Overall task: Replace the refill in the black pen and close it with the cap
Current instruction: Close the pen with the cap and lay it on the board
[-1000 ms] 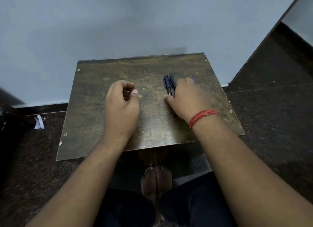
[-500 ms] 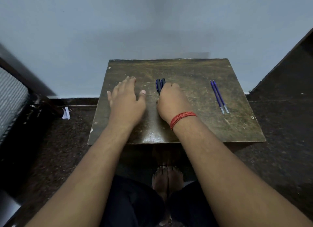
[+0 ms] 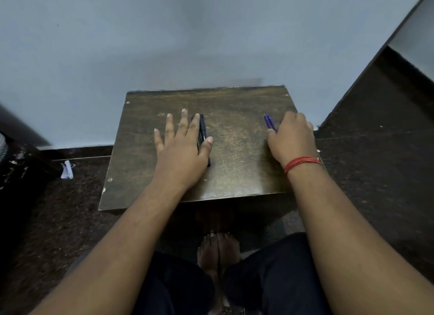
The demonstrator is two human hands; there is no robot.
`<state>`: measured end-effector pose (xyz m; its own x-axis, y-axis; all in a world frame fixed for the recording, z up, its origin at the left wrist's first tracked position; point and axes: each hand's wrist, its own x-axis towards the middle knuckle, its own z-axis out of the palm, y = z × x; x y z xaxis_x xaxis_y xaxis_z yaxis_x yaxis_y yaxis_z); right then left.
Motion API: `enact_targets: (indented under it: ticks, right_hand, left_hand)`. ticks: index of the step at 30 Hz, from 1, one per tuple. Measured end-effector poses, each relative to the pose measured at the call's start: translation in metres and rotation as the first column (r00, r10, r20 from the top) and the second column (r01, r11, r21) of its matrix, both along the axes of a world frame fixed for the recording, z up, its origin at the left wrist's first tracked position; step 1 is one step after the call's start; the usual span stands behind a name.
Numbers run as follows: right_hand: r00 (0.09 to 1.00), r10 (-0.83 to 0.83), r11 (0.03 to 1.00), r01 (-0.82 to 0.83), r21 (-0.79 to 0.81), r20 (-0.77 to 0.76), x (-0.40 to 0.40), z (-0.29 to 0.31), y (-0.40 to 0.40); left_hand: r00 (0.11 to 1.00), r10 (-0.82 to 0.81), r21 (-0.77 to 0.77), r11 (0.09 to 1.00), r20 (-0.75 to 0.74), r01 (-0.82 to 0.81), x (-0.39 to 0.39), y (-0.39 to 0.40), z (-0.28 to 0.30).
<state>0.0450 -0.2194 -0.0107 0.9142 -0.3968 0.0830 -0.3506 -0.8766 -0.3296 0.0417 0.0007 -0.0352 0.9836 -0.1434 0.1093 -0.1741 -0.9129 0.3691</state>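
Black capped pens (image 3: 202,129), slim and dark, lying close together on worn brown wooden tabletop (image 3: 237,145), left of centre. Long axes running near-to-far, leaning slightly leftward at the far end; near tip peeking out below the heel of the thumb. Which end carries the cap: cannot tell, too dark and half covered.

Left hand (image 3: 182,150) pressed flat and spread wide over the board, fingers pointing away, index finger and thumb bracketing the pens, palm covering their left side. Nothing gripped; only resting on or against them.

Bare scuffed wood across the middle, catching a dull sheen.

Thin blue refill sticks (image 3: 269,123), two side by side, toward the right of the board, far ends angled slightly left, near ends hidden under the fingers. Right hand (image 3: 292,138) curled loosely over them, knuckles up, fingertips down at the sticks; whether pinched or merely touched cannot be told. Red thread band (image 3: 301,163) wrapped around that wrist.
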Motion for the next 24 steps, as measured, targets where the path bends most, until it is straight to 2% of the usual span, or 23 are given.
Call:
enact_targets:
  ticks: [5, 13, 24]
  right_hand:
    - [0.998, 0.042, 0.999, -0.041, 0.032, -0.055, 0.004, -0.008, 0.015]
    - [0.982, 0.179, 0.98, -0.172, 0.101, -0.066, 0.011, -0.01, 0.062]
    - [0.976, 0.214, 0.971, -0.207, 0.115, -0.048, 0.011, -0.011, 0.078]
  left_hand:
    - [0.999, -0.016, 0.048, 0.999, -0.036, 0.018, -0.003, -0.004, -0.003]
    - [0.994, 0.081, -0.016, 0.996, -0.075, -0.082, 0.004, 0.01, 0.004]
    - [0.991, 0.079, 0.007, 0.997, -0.108, -0.079, 0.005, 0.009, -0.001]
